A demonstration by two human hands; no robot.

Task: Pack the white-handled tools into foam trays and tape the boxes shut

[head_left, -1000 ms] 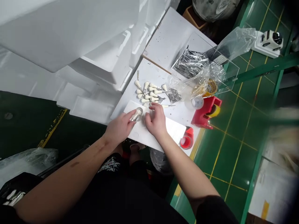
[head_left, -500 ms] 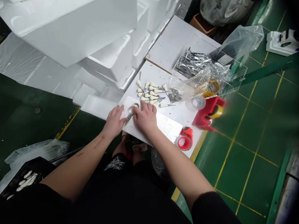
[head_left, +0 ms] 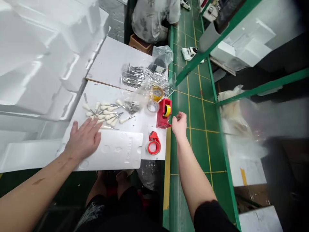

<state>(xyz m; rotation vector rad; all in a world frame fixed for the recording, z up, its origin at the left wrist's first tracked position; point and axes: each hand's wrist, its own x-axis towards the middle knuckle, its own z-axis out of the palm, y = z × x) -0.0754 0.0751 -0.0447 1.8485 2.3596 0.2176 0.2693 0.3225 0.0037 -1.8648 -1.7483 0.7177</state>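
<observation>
My left hand (head_left: 84, 140) lies flat on a white moulded foam panel (head_left: 113, 154), fingers spread open and gripping nothing. The panel rests on a white worktable (head_left: 147, 129), with its far edge close to a group of cream-handled awls (head_left: 103, 111), whose steel shafts cross one another. My right hand (head_left: 179, 125) is past the table's edge, above a green floor (head_left: 198, 161) marked with yellow lines. Its fingers are loosely curled and appear empty, and they sit just beside a red tape dispenser (head_left: 164, 117) holding a yellow roll, with no contact visible. A red tape roll (head_left: 154, 146) lies on the table off the panel's right end. Farther along are a clear tape roll (head_left: 152, 106), an amber tape roll (head_left: 157, 93) and a clear plastic bag (head_left: 135, 77) of bright metal pieces. Large white foam blocks (head_left: 36, 64) are stacked along the left. At the far end, a co-worker in a grey patterned shirt (head_left: 154, 22) is seated.
</observation>
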